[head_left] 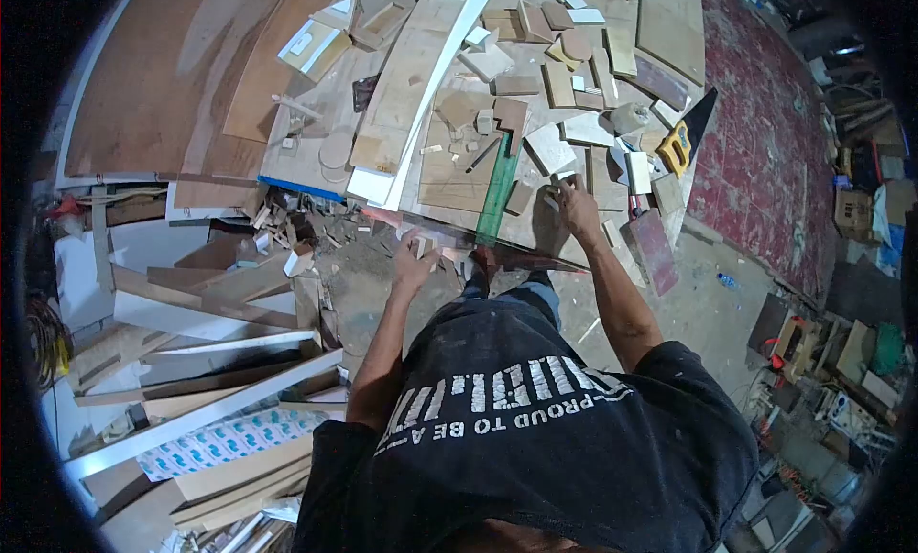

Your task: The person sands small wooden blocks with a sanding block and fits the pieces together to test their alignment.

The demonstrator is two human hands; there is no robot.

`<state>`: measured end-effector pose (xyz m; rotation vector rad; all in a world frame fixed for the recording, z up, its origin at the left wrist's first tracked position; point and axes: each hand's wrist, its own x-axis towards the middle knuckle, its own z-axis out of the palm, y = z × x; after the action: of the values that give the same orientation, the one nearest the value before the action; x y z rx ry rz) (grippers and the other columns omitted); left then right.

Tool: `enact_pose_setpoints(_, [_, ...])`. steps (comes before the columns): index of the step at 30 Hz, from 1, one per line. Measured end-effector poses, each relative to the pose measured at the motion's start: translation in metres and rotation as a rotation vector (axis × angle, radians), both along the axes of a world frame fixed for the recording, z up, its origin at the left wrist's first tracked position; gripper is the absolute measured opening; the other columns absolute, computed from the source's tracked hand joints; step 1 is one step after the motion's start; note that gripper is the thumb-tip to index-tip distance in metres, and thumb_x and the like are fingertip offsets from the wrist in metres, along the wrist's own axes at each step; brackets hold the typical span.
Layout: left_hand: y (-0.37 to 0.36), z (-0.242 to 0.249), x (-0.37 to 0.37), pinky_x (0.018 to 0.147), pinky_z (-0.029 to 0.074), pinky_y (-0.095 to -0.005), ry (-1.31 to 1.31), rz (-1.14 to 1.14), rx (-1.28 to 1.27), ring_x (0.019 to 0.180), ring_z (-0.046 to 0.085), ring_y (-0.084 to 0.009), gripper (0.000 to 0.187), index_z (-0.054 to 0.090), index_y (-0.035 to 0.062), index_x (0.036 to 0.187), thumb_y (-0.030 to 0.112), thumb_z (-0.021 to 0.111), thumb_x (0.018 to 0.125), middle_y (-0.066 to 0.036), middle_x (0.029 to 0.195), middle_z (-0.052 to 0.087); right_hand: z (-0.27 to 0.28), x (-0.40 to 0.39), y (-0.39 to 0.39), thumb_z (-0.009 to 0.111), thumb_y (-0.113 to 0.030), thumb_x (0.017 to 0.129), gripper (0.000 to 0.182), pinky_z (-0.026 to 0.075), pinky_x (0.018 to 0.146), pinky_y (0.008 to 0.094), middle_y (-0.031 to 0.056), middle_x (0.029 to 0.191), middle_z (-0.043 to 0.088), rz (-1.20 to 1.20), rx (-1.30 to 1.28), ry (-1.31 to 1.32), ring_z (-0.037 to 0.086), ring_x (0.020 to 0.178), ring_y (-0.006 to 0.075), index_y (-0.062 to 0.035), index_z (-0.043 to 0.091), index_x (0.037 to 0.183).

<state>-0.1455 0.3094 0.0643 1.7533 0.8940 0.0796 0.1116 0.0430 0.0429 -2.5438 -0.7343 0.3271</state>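
Observation:
My left hand (412, 264) is off the table's near edge, its fingers closed around a small pale block (422, 246). Over the near part of the table, my right hand (578, 209) has its fingers pressed together; what they pinch is too small to make out. A small wooden block (518, 198) lies left of my right hand. Between the hands, a green transparent ruler (497, 194) points away from me, its near end at the edge. Beside it are a dark pencil (483, 155) and an L-shaped brown piece (512, 119).
Many wood offcuts cover the table's right side, with a yellow-handled saw (676, 149) at its edge. A long white strip (421, 113) runs across the table. Scrap boards (206, 309) are piled at lower left. Tools and clutter lie at far right.

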Motion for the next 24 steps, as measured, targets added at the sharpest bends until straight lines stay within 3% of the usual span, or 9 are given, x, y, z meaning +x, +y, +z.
enact_pose_setpoints(4, [0.005,0.01,-0.004,0.096,0.045,-0.036,0.07,0.041,-0.115,0.112,0.056,-0.0249,0.065,0.051,0.0039,0.129,0.011,0.081,0.073,-0.016,0.12,0.058,0.014,0.01,0.026,0.065,-0.019,0.084,0.027,0.052,0.068,0.0453,0.0183,0.099,0.062,-0.02,0.141,-0.052,0.065,0.08,0.0389,-0.0037,0.064,0.106])
enact_pose_setpoints(5, [0.004,0.01,-0.005,0.096,0.045,-0.036,0.076,0.032,-0.115,0.112,0.056,-0.0249,0.065,0.051,0.0039,0.129,0.011,0.081,0.073,-0.016,0.12,0.058,0.014,0.014,0.049,0.066,-0.02,0.084,0.027,0.051,0.067,0.0431,0.0189,0.085,0.066,-0.077,0.39,-0.038,0.065,0.076,0.0362,0.0011,0.064,0.1])
enact_pose_setpoints(6, [0.003,0.009,-0.003,0.096,0.045,-0.0359,0.093,0.021,-0.038,0.111,0.056,-0.0246,0.064,0.051,0.004,0.129,0.012,0.081,0.073,-0.016,0.12,0.058,0.03,0.02,0.069,0.069,-0.022,0.081,0.029,0.051,0.068,0.0415,0.0199,0.08,0.068,-0.165,0.408,0.227,0.066,0.075,0.0334,0.0028,0.065,0.096])
enact_pose_setpoints(11, [-0.003,0.018,0.017,0.097,0.044,-0.0358,0.077,-0.052,0.075,0.111,0.056,-0.0239,0.064,0.052,0.0038,0.128,0.014,0.082,0.072,-0.016,0.12,0.059,0.017,0.064,0.131,0.069,-0.034,0.079,0.047,0.053,0.075,0.0391,0.022,0.092,0.069,-0.303,0.482,0.205,0.068,0.083,0.0336,0.0049,0.066,0.105])
enact_pose_setpoints(14, [-0.008,0.025,0.031,0.094,0.046,-0.0363,0.046,-0.079,0.071,0.108,0.057,-0.0235,0.066,0.051,0.0036,0.129,0.015,0.082,0.072,-0.016,0.118,0.059,0.023,0.059,0.095,0.068,-0.038,0.082,0.052,0.053,0.079,0.0361,0.0217,0.099,0.07,-0.355,0.434,0.088,0.069,0.089,0.0289,0.0055,0.065,0.111])
enact_pose_setpoints(16, [-0.021,0.037,0.04,0.099,0.042,-0.0356,0.086,-0.042,-0.021,0.113,0.055,-0.0244,0.063,0.052,0.0053,0.129,0.011,0.081,0.073,-0.019,0.121,0.059,0.029,0.039,0.04,0.07,-0.033,0.081,0.045,0.052,0.077,0.0398,0.0218,0.093,0.069,-0.335,0.468,0.209,0.068,0.086,0.0326,0.0029,0.066,0.107])
enact_pose_setpoints(18, [-0.037,0.037,0.046,0.098,0.043,-0.0353,0.049,-0.034,-0.043,0.111,0.055,-0.0239,0.063,0.052,0.0051,0.129,0.011,0.081,0.073,-0.018,0.12,0.059,0.017,0.014,-0.028,0.072,-0.027,0.08,0.042,0.053,0.076,0.0396,0.0202,0.102,0.066,-0.4,0.504,0.067,0.066,0.082,0.0326,0.0016,0.065,0.11])
enact_pose_setpoints(21, [-0.047,-0.008,0.048,0.09,0.047,-0.0357,0.005,-0.133,0.02,0.104,0.059,-0.0245,0.062,0.055,0.0046,0.126,0.018,0.082,0.072,-0.018,0.111,0.062,0.034,-0.011,-0.131,0.078,-0.022,0.074,0.059,0.05,0.088,0.0447,0.021,0.12,0.052,-0.416,-0.006,-0.113,0.055,0.109,0.0422,-0.0063,0.054,0.125])
enact_pose_setpoints(24, [-0.071,-0.004,0.07,0.084,0.051,-0.0366,0.03,-0.309,0.044,0.097,0.063,-0.0265,0.062,0.058,0.0052,0.123,0.025,0.082,0.07,-0.019,0.102,0.066,0.042,-0.015,-0.187,0.079,-0.026,0.072,0.078,0.051,0.084,0.049,0.0223,0.134,0.044,-0.464,-0.218,0.031,0.059,0.104,0.0457,-0.0121,0.039,0.138])
